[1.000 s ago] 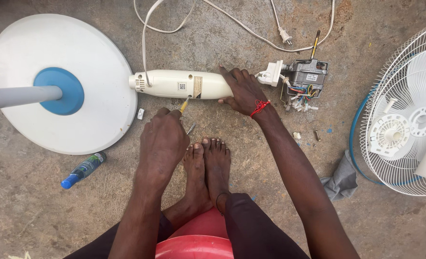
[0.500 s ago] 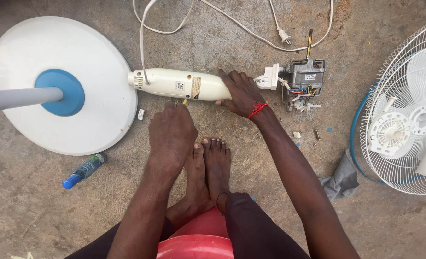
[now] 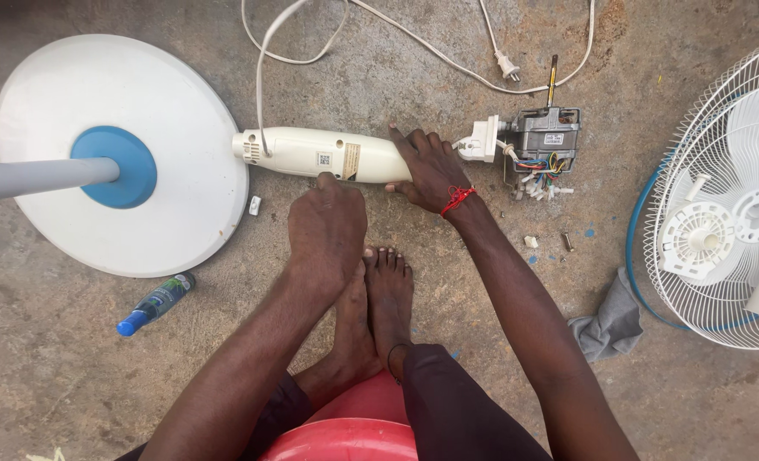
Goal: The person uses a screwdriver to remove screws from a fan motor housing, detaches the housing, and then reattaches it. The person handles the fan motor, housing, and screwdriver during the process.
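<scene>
A white fan neck housing [image 3: 311, 154] lies on the concrete floor, joined to a bare motor [image 3: 544, 137] with coloured wires. My right hand [image 3: 430, 166], with a red thread at the wrist, grips the housing's right end. My left hand [image 3: 328, 226] is a closed fist pressed against the housing's lower edge near a yellow label. It closes over a yellow-handled screwdriver, which the fingers hide. My bare feet [image 3: 379, 299] rest just below both hands.
A round white fan base [image 3: 166, 111] with a blue collar and grey pole lies at left. A white cord and plug [image 3: 506, 64] run along the top. A wire fan guard [image 3: 721, 213], grey rag [image 3: 610, 324], small blue bottle [image 3: 153, 303] and loose screws [image 3: 565, 242] lie around.
My left hand has moved up from near my feet to the housing's lower edge, now covering the yellow tool. The right hand keeps its grip.
</scene>
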